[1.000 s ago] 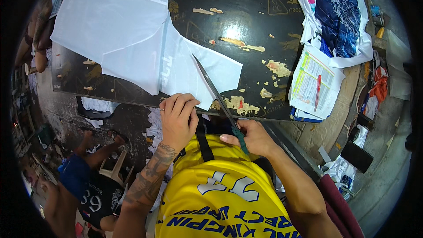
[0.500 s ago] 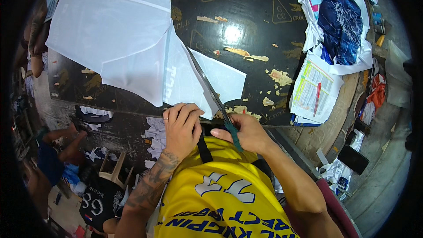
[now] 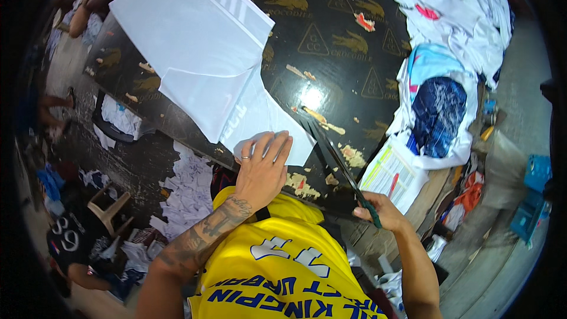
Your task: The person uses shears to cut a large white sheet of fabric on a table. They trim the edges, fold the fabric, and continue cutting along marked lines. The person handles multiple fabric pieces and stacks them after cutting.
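Note:
My left hand (image 3: 263,165) lies with fingers stretched out on the near corner of the white fabric (image 3: 189,29), which spreads across the dark table (image 3: 331,18) toward the far left. A narrower white fabric piece (image 3: 277,124) extends right from beneath the larger one. In my right hand (image 3: 383,210), off the table's near edge, is a pair of long scissors (image 3: 338,162) with green-wrapped handles. Their dark blades point up and left, their tips just right of the narrow piece. Whether the blades are parted is hard to see.
Printed sheets with a red pen (image 3: 394,183) lie at the table's right. Beyond are a dark blue patterned cloth (image 3: 439,115) and a heap of white fabric (image 3: 455,12). White scraps (image 3: 186,186) cover the floor at left, near a stool (image 3: 109,210) and another person (image 3: 74,239).
The scissors have moved right, away from the fabric, with my right hand. My left hand is now flat on the fabric's near end. The view has turned, tilting the table.

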Tool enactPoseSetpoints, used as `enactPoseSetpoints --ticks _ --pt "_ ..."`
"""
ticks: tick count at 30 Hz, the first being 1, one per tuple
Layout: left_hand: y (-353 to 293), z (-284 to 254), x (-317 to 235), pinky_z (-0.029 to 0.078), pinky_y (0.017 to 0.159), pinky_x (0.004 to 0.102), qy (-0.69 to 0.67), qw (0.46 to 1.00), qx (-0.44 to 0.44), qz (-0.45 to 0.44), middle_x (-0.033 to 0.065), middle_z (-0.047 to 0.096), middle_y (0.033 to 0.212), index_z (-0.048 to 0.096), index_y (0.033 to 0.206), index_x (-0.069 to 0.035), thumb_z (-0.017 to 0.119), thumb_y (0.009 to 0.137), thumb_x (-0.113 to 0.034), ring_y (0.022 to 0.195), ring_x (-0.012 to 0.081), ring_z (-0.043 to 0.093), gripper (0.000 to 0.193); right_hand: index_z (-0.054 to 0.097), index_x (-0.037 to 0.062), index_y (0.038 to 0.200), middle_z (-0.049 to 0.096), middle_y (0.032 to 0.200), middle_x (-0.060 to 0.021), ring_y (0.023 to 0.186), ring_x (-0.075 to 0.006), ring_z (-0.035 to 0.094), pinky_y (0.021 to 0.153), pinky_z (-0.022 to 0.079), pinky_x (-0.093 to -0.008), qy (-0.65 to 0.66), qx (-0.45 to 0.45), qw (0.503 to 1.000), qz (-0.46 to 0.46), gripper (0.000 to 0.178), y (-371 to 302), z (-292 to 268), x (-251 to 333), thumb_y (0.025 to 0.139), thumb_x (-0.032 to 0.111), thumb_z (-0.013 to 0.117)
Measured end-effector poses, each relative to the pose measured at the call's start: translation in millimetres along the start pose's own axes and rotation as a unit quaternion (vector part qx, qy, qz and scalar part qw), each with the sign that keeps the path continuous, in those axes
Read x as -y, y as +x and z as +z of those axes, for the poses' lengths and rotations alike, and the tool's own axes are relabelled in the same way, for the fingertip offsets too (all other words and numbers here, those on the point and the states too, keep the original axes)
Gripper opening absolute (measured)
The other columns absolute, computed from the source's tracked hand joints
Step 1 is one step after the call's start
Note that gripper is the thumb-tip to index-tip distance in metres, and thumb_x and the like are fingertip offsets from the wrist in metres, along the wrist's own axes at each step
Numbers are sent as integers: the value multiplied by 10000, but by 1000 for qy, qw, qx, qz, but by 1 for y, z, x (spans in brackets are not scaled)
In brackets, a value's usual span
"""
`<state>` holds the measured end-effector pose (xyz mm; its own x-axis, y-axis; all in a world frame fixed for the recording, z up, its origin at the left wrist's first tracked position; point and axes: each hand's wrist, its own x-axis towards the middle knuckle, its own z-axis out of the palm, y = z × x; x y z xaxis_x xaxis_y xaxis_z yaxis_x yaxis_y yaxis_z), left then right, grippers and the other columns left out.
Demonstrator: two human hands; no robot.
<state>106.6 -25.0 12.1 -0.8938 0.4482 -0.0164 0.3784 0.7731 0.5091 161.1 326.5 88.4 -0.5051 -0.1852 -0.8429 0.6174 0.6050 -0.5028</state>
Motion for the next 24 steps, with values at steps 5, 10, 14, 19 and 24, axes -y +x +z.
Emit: enactPoseSetpoints --ticks 5,10,14,19,24 --pt "-4 12 -8 317 1165 535 27 998 63 16 59 481 1605 553 1530 -74 690 903 -192 1444 305 415 653 711 42 970 597 743 -32 734 -138 563 672 455 -340 -152 7 988 -8 542 23 -22 -13 883 549 882" --pt "-6 12 -9 319 1178 505 6 1000 23 16 28 530 1567 617 1472 -93 687 877 -158 1429 280 444 603 767 50 1018 636 757 -34 737 -164 601 687 473 -339 -147 21 989 -22 557 69 -8 28 872 577 874" --pt "-4 14 -8 341 1158 523 3 999 27 20 44 522 1574 599 1483 -89 680 893 -153 1423 303 440 600 789 62 987 721 784 -86 732 -217 666 699 510 -366 -108 -1 993 -45 587 84 5 39 832 619 890" --pt "-2 13 -6 339 1150 531 -5 999 27 27 49 523 1568 605 1470 -98 676 894 -136 1426 313 437 582 782 53 963 731 793 -81 744 -221 674 727 523 -361 -102 0 995 -9 609 84 12 42 819 634 896" --pt "-2 8 -6 316 1167 532 -28 999 0 26 61 546 1540 622 1440 -89 674 893 -102 1426 315 453 550 771 30 898 685 734 -31 667 -140 608 649 486 -333 -84 12 996 15 580 87 15 51 843 591 904"
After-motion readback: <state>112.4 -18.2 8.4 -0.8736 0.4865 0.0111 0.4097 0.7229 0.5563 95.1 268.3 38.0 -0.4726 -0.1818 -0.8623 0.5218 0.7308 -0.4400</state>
